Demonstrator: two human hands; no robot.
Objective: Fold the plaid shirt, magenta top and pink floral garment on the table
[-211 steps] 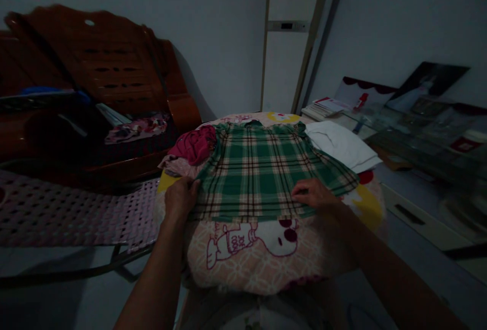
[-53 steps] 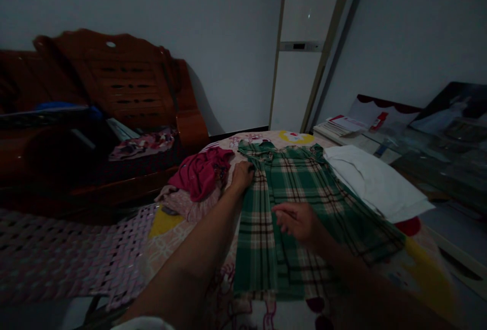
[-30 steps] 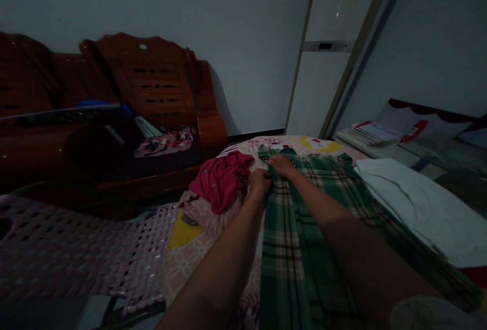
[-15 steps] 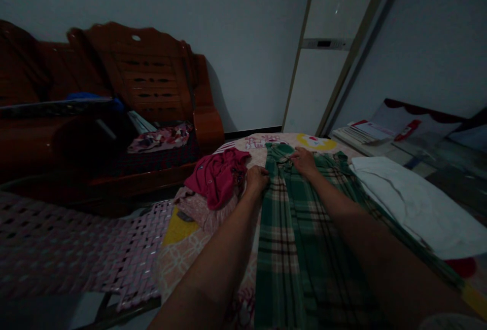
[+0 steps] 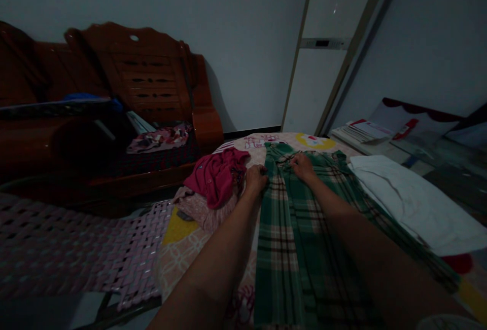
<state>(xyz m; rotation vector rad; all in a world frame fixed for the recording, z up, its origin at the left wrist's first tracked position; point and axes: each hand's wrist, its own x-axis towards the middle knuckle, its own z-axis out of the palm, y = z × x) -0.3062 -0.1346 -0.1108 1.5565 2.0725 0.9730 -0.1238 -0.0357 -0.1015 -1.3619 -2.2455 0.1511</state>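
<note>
A green plaid garment (image 5: 279, 233) lies spread lengthwise over a bed-like surface with a patterned cover (image 5: 182, 264). My left hand (image 5: 256, 179) is closed on the garment's left edge near its far end, the fingertips pinching the cloth. On the upper middle of the garment, my right hand (image 5: 303, 167) has its fingers curled together on a fold of the fabric. Left of my left hand, a crumpled magenta garment (image 5: 216, 178) rests on a pale pinkish cloth (image 5: 198, 208). A folded white cloth (image 5: 414, 200) lies beside the plaid garment's right side.
A pink woven chair (image 5: 137, 254) stands at the left, close to the covered surface. Behind it is a carved wooden sofa (image 5: 152, 76) with clothes on its seat. A tall white air conditioner (image 5: 315, 81) stands in the back corner. Papers (image 5: 361, 131) lie at the right.
The fingers of my right hand have curled in and closed on the plaid cloth. My left hand keeps its pinch at the left edge, almost unmoved.
</note>
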